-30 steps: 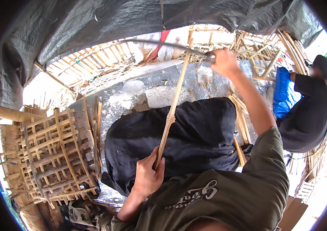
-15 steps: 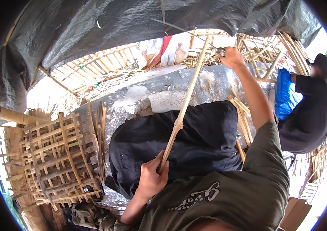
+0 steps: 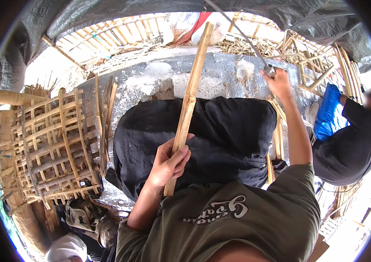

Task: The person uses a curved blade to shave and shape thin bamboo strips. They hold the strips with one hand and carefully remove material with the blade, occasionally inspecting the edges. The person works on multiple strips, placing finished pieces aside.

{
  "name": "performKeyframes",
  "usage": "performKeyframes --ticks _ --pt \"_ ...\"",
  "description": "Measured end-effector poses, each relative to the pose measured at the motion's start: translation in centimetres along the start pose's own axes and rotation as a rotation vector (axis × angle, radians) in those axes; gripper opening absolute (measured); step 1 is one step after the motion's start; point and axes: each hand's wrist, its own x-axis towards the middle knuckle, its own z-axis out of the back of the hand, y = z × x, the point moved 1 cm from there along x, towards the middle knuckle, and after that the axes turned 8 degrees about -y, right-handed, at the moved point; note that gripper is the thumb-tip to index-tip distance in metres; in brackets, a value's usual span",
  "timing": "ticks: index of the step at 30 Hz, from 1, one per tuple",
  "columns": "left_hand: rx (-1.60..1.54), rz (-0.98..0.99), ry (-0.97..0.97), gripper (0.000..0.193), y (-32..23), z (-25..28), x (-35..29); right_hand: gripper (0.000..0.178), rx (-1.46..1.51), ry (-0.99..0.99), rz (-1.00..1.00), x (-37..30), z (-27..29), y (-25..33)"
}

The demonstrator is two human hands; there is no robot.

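My left hand is closed around the lower part of a split bamboo strip, which slants up and away from my chest, with a knot near its middle. In my raised right hand, out to the right, is the handle of a long knife. Its thin blade points up and to the left, past the far end of the strip and apart from it. Under the strip, my lap is covered by black cloth.
A woven bamboo lattice stands at the left. Loose bamboo strips lie beside it, and more lie right of my lap. A dark tarp hangs overhead. At the right sits a person in black with a blue bag.
My right hand and the knife have swung right and nearer, with the blade pointing more steeply upward. The bamboo strip has shifted left, and my left hand now grips it higher above its lower end.
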Motion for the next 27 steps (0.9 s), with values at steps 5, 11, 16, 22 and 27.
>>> performKeyframes --ticks 5,11,16,22,27 --pt "0.008 -0.033 -0.011 0.044 0.8 0.0 1.2 0.031 0.060 0.056 0.219 -5.7 -0.6 4.5" --pt "-0.024 -0.033 -0.005 0.043 0.7 -0.1 1.8 0.026 0.156 0.120 0.435 -9.7 -1.6 8.9" --pt "-0.146 -0.004 0.071 0.046 0.7 0.2 1.7 0.027 0.173 0.160 0.465 -10.1 -1.9 10.0" --pt "-0.137 -0.037 0.106 0.046 1.4 -0.1 1.8 0.017 0.275 0.118 0.520 -10.9 -2.5 10.6" --pt "-0.189 -0.014 -0.013 0.037 2.1 -0.5 1.9 0.018 0.282 0.132 0.511 -11.1 -3.1 10.4"
